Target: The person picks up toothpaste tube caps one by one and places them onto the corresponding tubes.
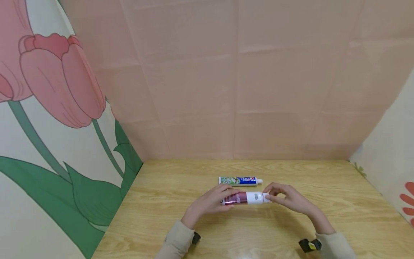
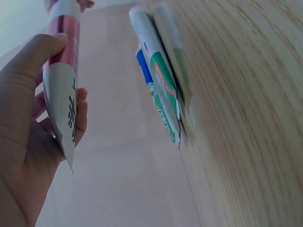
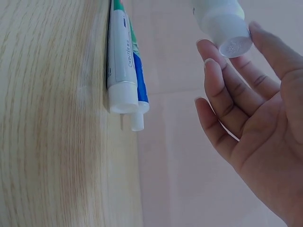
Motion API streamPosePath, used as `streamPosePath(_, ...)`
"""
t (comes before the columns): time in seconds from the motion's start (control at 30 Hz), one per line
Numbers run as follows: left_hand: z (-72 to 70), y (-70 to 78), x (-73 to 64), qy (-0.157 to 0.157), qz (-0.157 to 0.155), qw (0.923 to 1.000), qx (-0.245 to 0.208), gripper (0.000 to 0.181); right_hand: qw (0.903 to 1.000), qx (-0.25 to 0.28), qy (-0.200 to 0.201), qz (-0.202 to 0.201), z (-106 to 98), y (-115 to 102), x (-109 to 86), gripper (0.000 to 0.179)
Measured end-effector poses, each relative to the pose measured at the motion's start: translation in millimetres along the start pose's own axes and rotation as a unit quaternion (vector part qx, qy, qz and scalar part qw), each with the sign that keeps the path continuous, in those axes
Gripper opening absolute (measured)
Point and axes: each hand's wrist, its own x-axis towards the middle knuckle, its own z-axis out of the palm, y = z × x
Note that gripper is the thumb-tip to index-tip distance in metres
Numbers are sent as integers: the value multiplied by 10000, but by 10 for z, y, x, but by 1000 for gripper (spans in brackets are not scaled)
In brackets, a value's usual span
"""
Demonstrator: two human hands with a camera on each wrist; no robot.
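Evidently, the red-and-white tube is held above the tabletop, its body gripped by the left hand, its white cap pinched by the right hand, presumably for steadiness; a blue-and-green tube and a white-and-green tube are laid side by side

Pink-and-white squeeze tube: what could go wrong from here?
The left hand grips the pink-and-white squeeze tube; pressing harder could dent it. The right hand pinches just the white round cap, so it may slip. The tube is held off the wood-grain table; dropped, it might hit the white-and-green tube lying there.
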Motion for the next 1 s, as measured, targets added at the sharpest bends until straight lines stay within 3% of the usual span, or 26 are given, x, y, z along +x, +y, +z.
streamPosePath(0.27,-2,-1,-1,10,-43,10000,44,62,9999,-113,24,18,10,9,-14,28)
streamPosePath(0.7,-12,1,-3,46,25,10000,79,62,9996,-136,-82,241,12,24,-19,21)
streamPosePath(1.0,-36,14,-7,28,47,9999,125,61,9996,9,-200,188,2,15,-29,18)
